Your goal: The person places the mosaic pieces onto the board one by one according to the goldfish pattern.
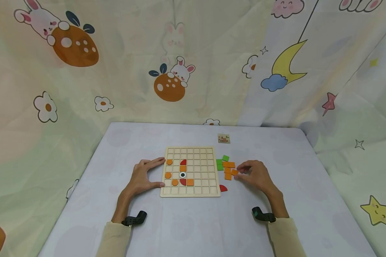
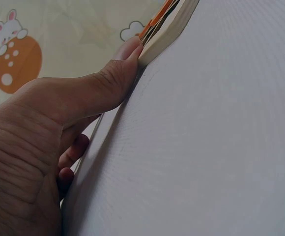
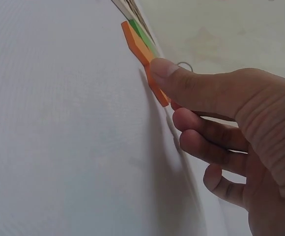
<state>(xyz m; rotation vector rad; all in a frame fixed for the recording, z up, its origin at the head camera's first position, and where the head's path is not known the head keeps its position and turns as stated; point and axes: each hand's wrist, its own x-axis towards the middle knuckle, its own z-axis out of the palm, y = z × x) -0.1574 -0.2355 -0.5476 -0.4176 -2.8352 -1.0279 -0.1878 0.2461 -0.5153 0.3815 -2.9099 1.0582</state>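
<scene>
1. Nearest, two pale sleeves (image 1: 114,237) and a black camera (image 1: 135,218) on each wrist rest over the white tabletop (image 1: 193,225).
2. The left hand (image 1: 143,177) is spread, thumb and fingertips touching the left edge of the wooden board (image 1: 203,191).
3. The right hand (image 1: 255,175) pinches an orange tile (image 1: 234,172) between thumb and forefinger, right of the board, touching other orange squares (image 1: 227,176).
4. A red quarter-circle (image 1: 223,188) lies by the board's right edge, nearer than those squares.
5. In the board's shallow compartments, one column holds, near to far, a red quarter, an eye disc (image 1: 182,175), an orange square and another red quarter; an orange square sits right of the nearest quarter.
6. Three orange discs (image 1: 168,175) fill compartments at the left.
7. Green squares (image 1: 219,162) lie right of the board.
8. Beyond lies a small patterned card (image 1: 224,138), then a printed cloth (image 1: 125,78).
</scene>
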